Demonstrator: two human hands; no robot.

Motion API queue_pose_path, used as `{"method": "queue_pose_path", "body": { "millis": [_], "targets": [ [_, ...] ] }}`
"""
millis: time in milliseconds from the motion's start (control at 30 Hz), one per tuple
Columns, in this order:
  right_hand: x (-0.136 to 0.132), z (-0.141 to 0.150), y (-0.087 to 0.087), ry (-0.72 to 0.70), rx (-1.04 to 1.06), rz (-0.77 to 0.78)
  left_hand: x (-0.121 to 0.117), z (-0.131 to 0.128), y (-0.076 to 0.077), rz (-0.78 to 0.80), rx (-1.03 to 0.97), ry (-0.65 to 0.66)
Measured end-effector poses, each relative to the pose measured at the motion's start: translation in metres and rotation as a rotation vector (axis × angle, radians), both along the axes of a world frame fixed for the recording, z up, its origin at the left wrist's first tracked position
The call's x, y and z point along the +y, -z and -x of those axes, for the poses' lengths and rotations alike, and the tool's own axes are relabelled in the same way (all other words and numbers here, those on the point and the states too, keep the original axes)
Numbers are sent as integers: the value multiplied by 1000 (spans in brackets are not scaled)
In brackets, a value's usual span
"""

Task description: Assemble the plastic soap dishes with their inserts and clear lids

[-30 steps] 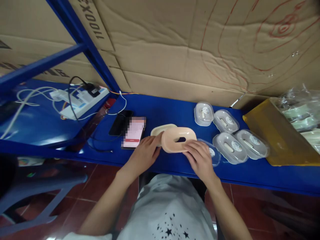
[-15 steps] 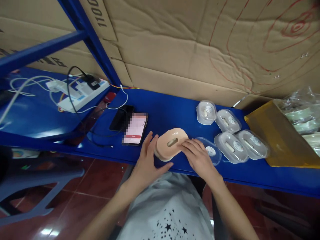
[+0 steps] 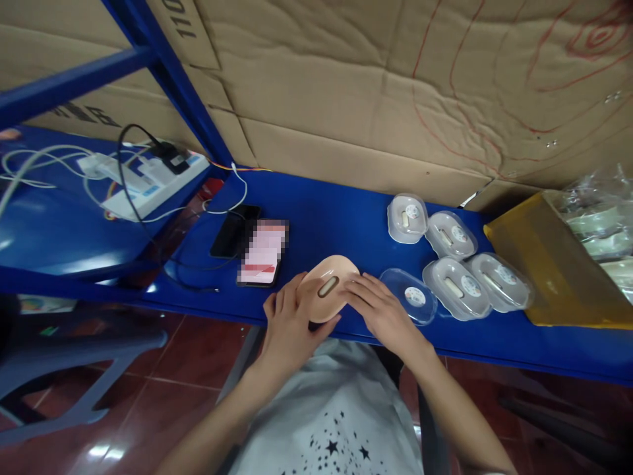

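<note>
Holding the peach dish (image 3: 331, 267) by its left end with the left hand (image 3: 289, 326), with the fingers over the side and the thumb at the near edge, above the front part of the blue table (image 3: 326, 204). Touching the right end of the same dish with the fingers of the right hand (image 3: 383, 310), held close together, but cannot tell about a grip from below, with the thumb hidden. Just beside the right hand, a clear lid (image 3: 395, 282) with round label, then four packed dishes (image 3: 457, 289); near the left hand, a lit phone (image 3: 263, 251).
</note>
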State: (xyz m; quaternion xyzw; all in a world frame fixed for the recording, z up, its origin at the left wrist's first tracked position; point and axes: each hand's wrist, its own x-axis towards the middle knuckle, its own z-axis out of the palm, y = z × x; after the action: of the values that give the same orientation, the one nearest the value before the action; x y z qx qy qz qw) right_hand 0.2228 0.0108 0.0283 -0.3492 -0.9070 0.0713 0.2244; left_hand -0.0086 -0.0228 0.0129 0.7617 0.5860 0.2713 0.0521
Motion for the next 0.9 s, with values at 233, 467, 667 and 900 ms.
{"method": "queue_pose_path", "body": {
  "millis": [233,467,667,900],
  "targets": [
    [-2,1,-8,3,-1,71,1,6,9,32,-192,64],
    [-1,-2,-1,-22,42,80,4,8,10,79,-148,103],
    [0,-5,-3,-28,49,53,3,5,13,34,-106,130],
    [6,-13,-5,-88,72,97,-6,-4,11,-11,-7,33]
  ]
}}
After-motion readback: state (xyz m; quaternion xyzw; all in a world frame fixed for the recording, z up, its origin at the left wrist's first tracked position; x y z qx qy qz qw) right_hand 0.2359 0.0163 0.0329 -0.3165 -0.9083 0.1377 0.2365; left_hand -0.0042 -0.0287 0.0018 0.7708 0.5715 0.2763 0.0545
